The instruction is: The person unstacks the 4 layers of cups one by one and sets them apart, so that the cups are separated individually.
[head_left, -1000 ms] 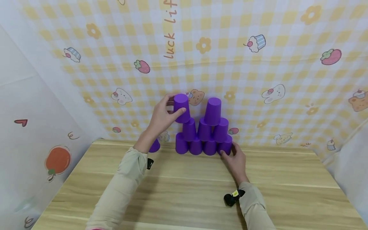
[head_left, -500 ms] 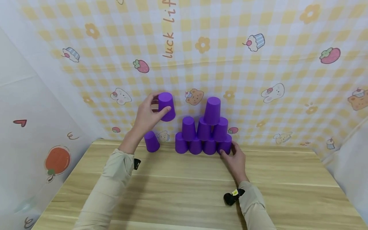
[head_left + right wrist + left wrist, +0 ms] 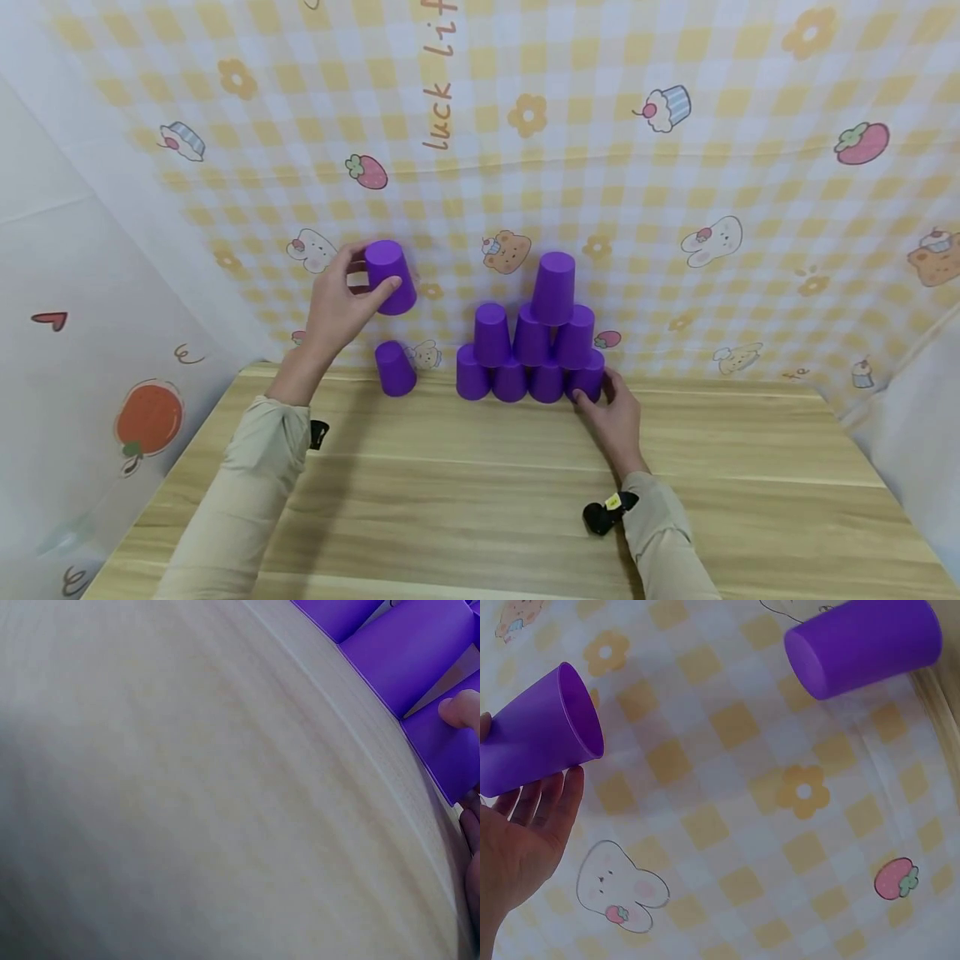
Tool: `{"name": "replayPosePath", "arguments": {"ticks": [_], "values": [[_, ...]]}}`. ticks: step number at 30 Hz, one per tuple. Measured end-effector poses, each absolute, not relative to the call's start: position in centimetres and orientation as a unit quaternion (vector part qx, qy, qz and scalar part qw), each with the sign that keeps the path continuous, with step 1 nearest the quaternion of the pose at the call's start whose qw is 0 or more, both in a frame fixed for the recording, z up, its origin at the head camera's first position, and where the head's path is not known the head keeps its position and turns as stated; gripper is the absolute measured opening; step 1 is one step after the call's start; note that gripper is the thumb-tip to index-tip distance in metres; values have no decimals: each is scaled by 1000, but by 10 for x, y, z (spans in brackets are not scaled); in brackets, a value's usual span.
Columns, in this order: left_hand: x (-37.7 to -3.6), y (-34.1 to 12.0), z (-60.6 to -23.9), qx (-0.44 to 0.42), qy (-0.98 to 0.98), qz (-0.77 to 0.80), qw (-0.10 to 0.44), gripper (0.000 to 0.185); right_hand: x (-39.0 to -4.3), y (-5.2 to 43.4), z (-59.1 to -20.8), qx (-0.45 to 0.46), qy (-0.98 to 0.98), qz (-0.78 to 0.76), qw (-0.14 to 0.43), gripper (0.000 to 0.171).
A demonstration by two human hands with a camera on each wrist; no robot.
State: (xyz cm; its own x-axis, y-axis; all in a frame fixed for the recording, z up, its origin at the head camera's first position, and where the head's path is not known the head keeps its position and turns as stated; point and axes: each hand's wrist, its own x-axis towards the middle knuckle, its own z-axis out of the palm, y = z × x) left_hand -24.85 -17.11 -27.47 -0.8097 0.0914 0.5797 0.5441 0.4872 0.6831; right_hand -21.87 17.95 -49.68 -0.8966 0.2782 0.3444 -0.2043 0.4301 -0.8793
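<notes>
My left hand holds an upside-down purple cup in the air, thumb on its near side and fingers behind. The left wrist view shows that held cup with its rim facing right. Below it, a single purple cup stands on the table. To the right rises a stack of upside-down purple cups: a bottom row, three cups on that row, and one top cup on the right side. My right hand grips the rightmost bottom cup between thumb and fingers.
The wooden table runs back to a yellow checked cloth hanging close behind the cups. A white cloth hangs on the left side. Black wrist cameras, such as the right one, sit at both sleeves.
My left hand has lifted its cup off the left of the second row and carried it left, above the lone cup, which now shows fully. My right hand has stayed put.
</notes>
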Motion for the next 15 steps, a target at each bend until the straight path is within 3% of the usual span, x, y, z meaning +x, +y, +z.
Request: {"name": "replayPosePath", "arguments": {"ticks": [15], "values": [[-239,-199,-281,-148,-847,-438,262,50,-219,178,-495,-15,-809,542,227,56]]}}
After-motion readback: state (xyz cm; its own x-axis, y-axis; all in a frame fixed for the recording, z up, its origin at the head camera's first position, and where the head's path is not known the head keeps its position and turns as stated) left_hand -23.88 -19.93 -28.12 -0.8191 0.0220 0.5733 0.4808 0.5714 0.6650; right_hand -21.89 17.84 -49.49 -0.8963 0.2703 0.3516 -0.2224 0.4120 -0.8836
